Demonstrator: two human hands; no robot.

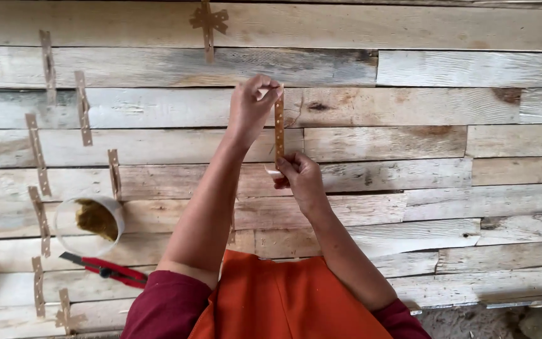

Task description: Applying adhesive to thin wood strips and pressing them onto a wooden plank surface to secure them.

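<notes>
Held strip [279, 122] taut between 2 hands: left hand [252, 107] pinched top end, right hand [299, 177] pinched bottom end, above plank desk [409, 150]. Cup [89, 223], cutter [108, 269] lay left.

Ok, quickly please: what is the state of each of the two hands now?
Left hand: closed, pinching the top end of the thin tan dotted strip.
Right hand: closed, pinching its bottom end.

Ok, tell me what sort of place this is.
Probably a rough outdoor or shed craft spot: a work surface of weathered planks, a cup of greenish paste, red scissors, and dotted strips laid out.
</notes>
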